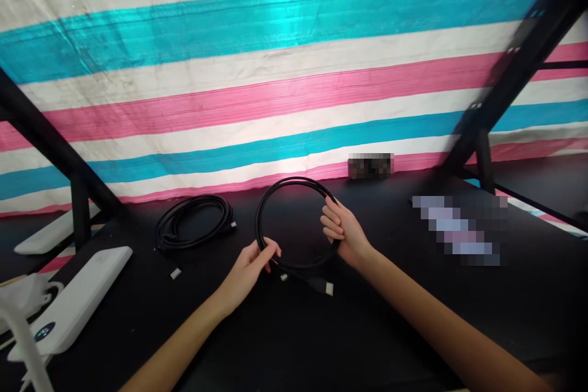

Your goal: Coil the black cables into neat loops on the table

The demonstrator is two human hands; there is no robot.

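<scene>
A black cable (294, 180) is wound into a round coil and held up off the black table between my hands. My left hand (250, 263) pinches the coil's lower left side. My right hand (344, 226) has its fingers wrapped round the right side. Below the coil hang the cable's two ends: a flat plug (329, 288) with a pale tip, which looks like HDMI, and a smaller pale-tipped end (283, 277). To the left lies a second coiled black cable (195, 199), with a pale-tipped plug (175, 273) near it.
A white power bank (87, 300) with a small lit display lies at the left, beside a white cord (27, 343). Blurred-out items stand at the back (370, 166) and right (454, 229). Black frame legs flank the table (390, 343); a striped sheet (275, 98) hangs behind.
</scene>
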